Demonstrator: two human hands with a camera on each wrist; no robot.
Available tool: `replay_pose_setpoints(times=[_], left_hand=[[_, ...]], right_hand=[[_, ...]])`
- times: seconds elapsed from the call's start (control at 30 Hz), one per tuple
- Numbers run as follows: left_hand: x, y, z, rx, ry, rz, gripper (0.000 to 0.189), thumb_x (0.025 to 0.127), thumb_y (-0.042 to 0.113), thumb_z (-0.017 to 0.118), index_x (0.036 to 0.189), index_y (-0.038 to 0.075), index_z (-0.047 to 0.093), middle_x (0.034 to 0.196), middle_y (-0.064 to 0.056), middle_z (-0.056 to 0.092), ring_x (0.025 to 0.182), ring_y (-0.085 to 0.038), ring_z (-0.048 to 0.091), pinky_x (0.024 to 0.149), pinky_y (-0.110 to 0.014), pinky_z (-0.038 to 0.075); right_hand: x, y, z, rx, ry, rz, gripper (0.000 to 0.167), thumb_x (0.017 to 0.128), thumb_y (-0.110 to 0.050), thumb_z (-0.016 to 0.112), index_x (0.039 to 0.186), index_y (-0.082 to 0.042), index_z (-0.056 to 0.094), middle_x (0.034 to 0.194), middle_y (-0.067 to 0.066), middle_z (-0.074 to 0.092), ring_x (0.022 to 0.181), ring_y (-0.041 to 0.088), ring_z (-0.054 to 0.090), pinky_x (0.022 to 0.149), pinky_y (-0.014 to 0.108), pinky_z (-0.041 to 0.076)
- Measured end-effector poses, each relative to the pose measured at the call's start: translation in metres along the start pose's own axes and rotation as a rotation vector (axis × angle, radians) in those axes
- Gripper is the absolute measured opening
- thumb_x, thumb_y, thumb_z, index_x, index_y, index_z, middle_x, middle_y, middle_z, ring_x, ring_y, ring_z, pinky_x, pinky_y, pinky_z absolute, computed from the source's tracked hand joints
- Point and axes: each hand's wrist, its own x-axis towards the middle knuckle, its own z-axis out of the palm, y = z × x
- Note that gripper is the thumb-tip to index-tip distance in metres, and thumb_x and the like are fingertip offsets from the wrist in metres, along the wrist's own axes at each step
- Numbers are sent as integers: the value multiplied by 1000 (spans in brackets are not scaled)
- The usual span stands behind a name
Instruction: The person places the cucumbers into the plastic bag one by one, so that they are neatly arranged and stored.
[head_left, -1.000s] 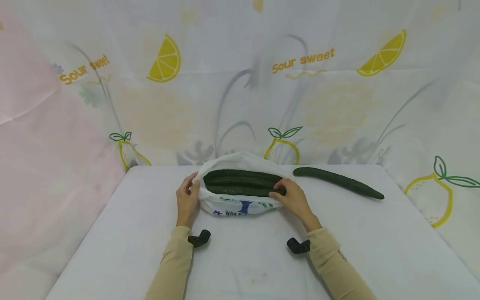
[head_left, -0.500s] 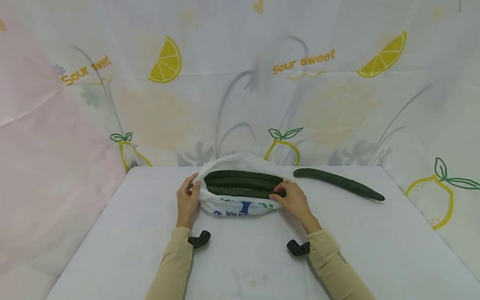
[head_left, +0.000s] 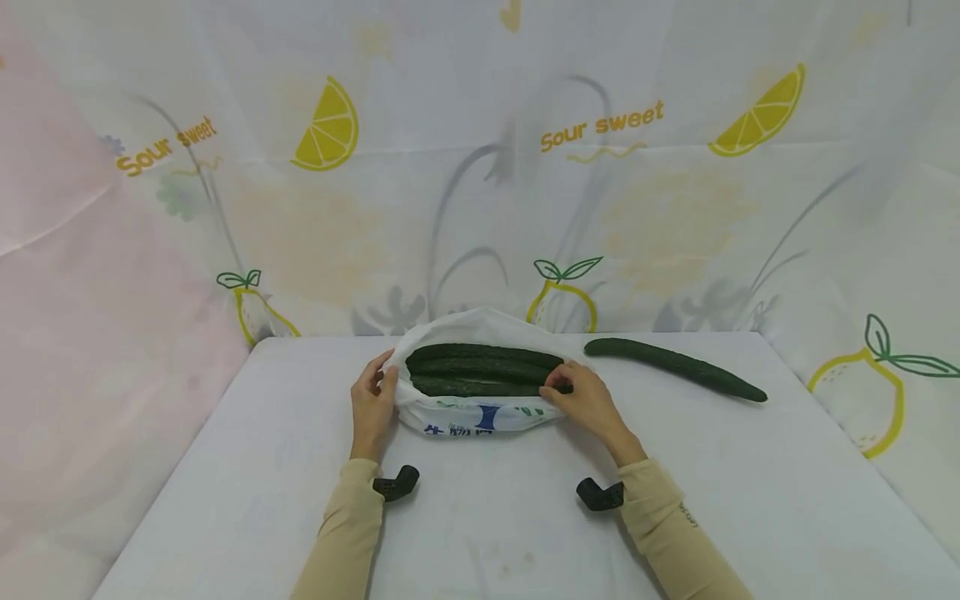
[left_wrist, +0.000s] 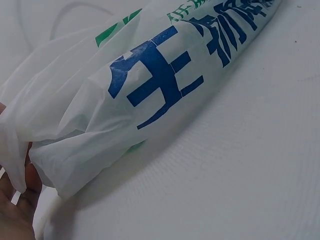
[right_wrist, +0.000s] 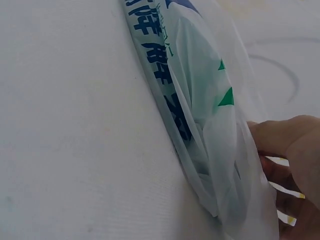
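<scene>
A white plastic bag (head_left: 517,422) with blue and green print lies on the table, its mouth spread wide. Inside, several dark green cucumbers (head_left: 480,367) lie side by side, lengthwise across the opening. My left hand (head_left: 372,408) pinches the bag's left end; in the left wrist view the thin film bunches at the fingers (left_wrist: 31,182). At the opposite end, my right hand (head_left: 588,404) holds the bag's edge, thumb and index finger close to the cucumber tips. Part of that hand (right_wrist: 295,155) shows in the right wrist view, with fingers partly behind the film.
One more cucumber (head_left: 675,364) lies loose on the white-covered table (head_left: 480,517), right of the bag near the back edge. A printed cloth backdrop (head_left: 480,208) rises directly behind the table.
The head view has shifted slightly, and a little more of the bag's printed front shows. Both hands keep to the bag's ends.
</scene>
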Motion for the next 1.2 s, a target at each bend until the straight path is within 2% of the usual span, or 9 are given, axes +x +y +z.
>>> replay_pose_setpoints(times=[0.1, 0.27, 0.67, 1.0, 1.2], left_hand=[[1, 0, 0, 1, -2, 7, 32, 94, 8, 55, 125, -1, 58, 124, -20, 59, 83, -3, 47, 65, -10, 37], [1, 0, -1, 7, -6, 13, 32, 94, 9, 55, 125, 0, 59, 124, -20, 59, 83, -2, 47, 65, -10, 38], [0, 1, -1, 15, -1, 15, 33, 94, 8, 56, 125, -2, 58, 122, -21, 60, 82, -5, 47, 63, -10, 36], [0, -1, -2, 23, 4, 22, 32, 94, 8, 56, 124, -2, 59, 123, -21, 60, 82, -6, 47, 63, -10, 36], [-1, -2, -1, 38, 6, 23, 32, 94, 9, 56, 125, 0, 59, 120, -20, 61, 80, -8, 47, 62, -12, 37]], right_hand=[[1, 2, -2, 34, 21, -9, 9, 84, -17, 71, 83, -11, 65, 80, 2, 64, 78, 16, 58, 76, 35, 46], [2, 7, -10, 97, 60, 25, 8, 86, -16, 68, 82, -12, 63, 79, 1, 63, 76, 13, 56, 73, 30, 43], [1, 27, -33, 103, 157, 78, 9, 86, -15, 67, 86, -6, 63, 79, 6, 64, 80, 16, 57, 68, 21, 44], [-4, 49, -53, 78, 189, 147, 20, 89, -26, 65, 92, -6, 64, 88, 9, 66, 83, 12, 56, 70, 20, 45], [-12, 67, -73, 83, 234, 234, 27, 92, -32, 60, 99, -6, 61, 96, 9, 62, 88, 6, 52, 76, 24, 42]])
